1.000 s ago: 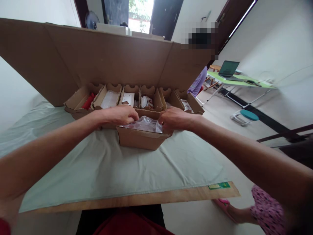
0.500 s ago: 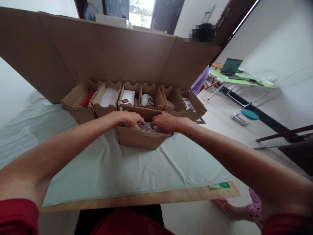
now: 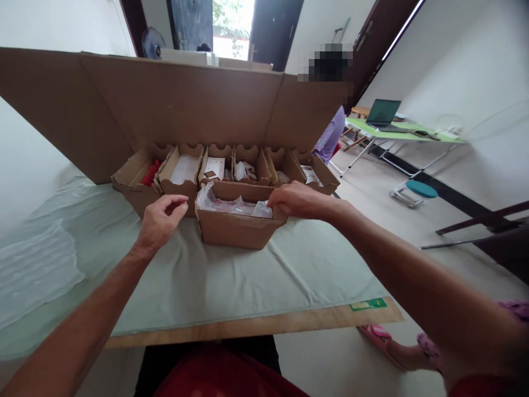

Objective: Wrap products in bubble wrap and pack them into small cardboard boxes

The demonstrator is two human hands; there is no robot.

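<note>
A small cardboard box stands on the cloth in front of me, and a clear plastic bag lies inside it with its crumpled edges rising over the rim. At the right end of this box, my right hand is closed, its fingertips pinching the bag's edge. My left hand hovers left of the box, away from it, with curved fingers, a gap between thumb and forefinger, and nothing in them. What lies under the plastic is hidden.
Behind stands a row of cardboard bins with packed goods, backed by a tall cardboard panel. Bubble wrap lies at left on the cloth. Beyond the panel is a person in a purple top; a green table holds a laptop.
My left hand has come out of the small box and moved left. My right hand has risen to the box's right end, and the bag's edges now stand up above the rim.
</note>
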